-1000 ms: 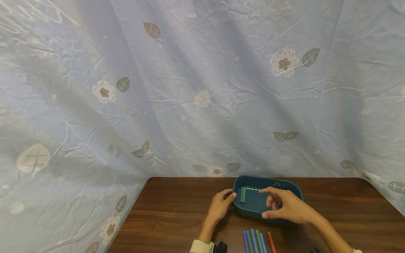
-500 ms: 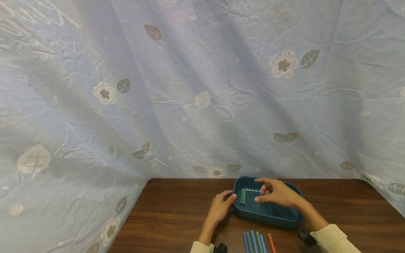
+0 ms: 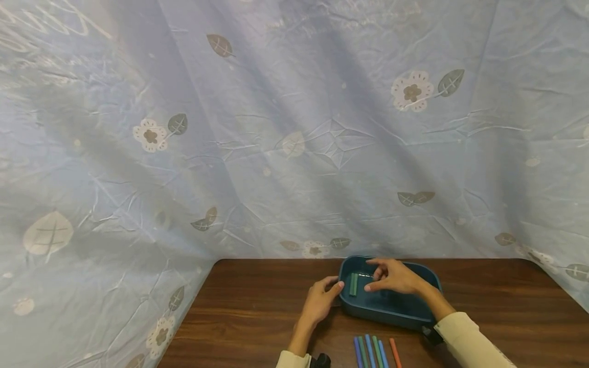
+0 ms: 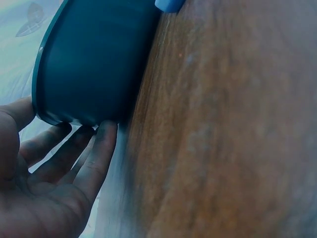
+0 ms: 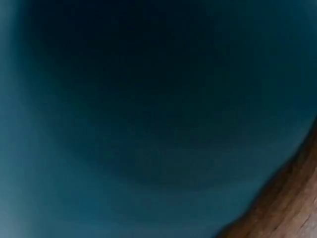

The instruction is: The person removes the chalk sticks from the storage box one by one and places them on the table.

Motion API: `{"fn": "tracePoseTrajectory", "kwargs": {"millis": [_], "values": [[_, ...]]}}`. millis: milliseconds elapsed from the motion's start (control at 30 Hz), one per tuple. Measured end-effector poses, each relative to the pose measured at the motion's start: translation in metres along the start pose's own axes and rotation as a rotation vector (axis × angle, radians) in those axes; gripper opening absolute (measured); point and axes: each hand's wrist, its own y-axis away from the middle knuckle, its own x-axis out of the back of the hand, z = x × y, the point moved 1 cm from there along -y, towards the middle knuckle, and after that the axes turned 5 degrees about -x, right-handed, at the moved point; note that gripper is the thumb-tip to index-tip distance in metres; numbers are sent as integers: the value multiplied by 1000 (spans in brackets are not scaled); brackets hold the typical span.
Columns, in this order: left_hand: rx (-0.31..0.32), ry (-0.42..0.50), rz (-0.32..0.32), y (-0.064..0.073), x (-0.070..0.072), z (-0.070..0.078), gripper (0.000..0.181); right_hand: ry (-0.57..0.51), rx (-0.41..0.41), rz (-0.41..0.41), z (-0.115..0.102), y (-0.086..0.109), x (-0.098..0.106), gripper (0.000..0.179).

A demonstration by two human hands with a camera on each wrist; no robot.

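A dark teal tray (image 3: 386,318) with raised walls stands on the table. Its left end is held by my left hand (image 3: 317,301), thumb at the rim and fingertips (image 4: 104,136) against the outer wall in the left wrist view. Two short green sticks (image 3: 353,284) lie side by side inside, at the left. Over the tray's inside hovers my right hand (image 3: 395,277), its thumb and index finger spread apart with nothing seen between them. The right wrist view is filled by a dark teal blur.
Several slim coloured sticks, blue and green (image 3: 368,350), lie in a row on the brown wooden table (image 3: 248,312) in front of the tray. A red stick (image 3: 394,351) lies apart to their right. A patterned cloth (image 3: 294,194) hangs behind the table.
My right hand has moved left and away from me, from the tray's front edge to above its inside. The left hand keeps its place at the tray's left end.
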Motion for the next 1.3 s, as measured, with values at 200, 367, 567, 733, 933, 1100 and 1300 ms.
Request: {"fn": "tracePoseTrajectory", "kwargs": {"millis": [200, 367, 567, 733, 933, 1100, 1300], "values": [[7, 19, -1, 1, -1, 0, 44, 33, -30, -4, 9, -6, -11, 89], [0, -10, 5, 0, -1, 1, 43, 67, -49, 10, 6, -11, -17, 90], [-19, -117, 14, -2, 1, 2, 44, 106, -79, 21, 3, -18, -23, 91], [-21, -108, -2, -2, 2, 3, 44, 127, -100, 39, 0, -21, -28, 92], [-27, -120, -4, -2, 3, 3, 45, 147, -123, 57, -2, -23, -33, 93], [-26, -125, -11, -1, 2, 1, 45, 182, -151, 70, -4, -23, -39, 91], [-24, -107, -13, -2, 2, 0, 45, 204, -173, 80, -7, -24, -42, 90]]}}
